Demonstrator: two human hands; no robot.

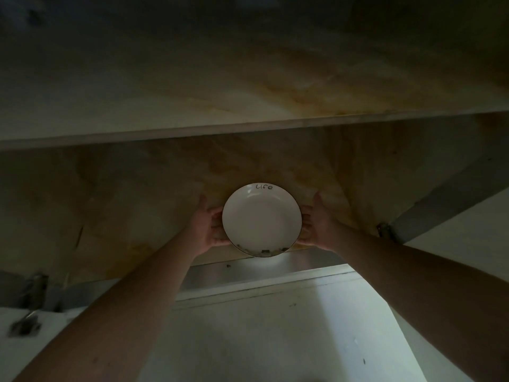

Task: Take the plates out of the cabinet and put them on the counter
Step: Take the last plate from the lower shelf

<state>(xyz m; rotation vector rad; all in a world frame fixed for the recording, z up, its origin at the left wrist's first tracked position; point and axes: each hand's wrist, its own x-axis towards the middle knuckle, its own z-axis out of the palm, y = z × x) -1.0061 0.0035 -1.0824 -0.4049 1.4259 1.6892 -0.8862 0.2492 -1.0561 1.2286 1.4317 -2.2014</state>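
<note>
Cabinet: standing open and dim inside, its lower shelf lined with a stained, yellowish paper that is wrinkling toward the right.
Upper shelf: running across above as a pale board; whatever is sitting on it is lost in darkness.
Plate: a white, shallow dish with a thin dark rim, sitting at the front edge of the lower shelf, its near rim overhanging that edge slightly; the word "life" is showing on its far inner wall.
Left hand: pressing against the plate's left rim, fingers curling under it, thumb pointing up.
Right hand: gripping the opposite rim the same way, so both hands are clamping the plate between them.
Hinges: showing as small metal fittings at the lower corners, the left one blurring.
Hard to tell: small dark marks along the plate's near rim are too indistinct to identify; whether the plate is lifting off the liner cannot be told.
</note>
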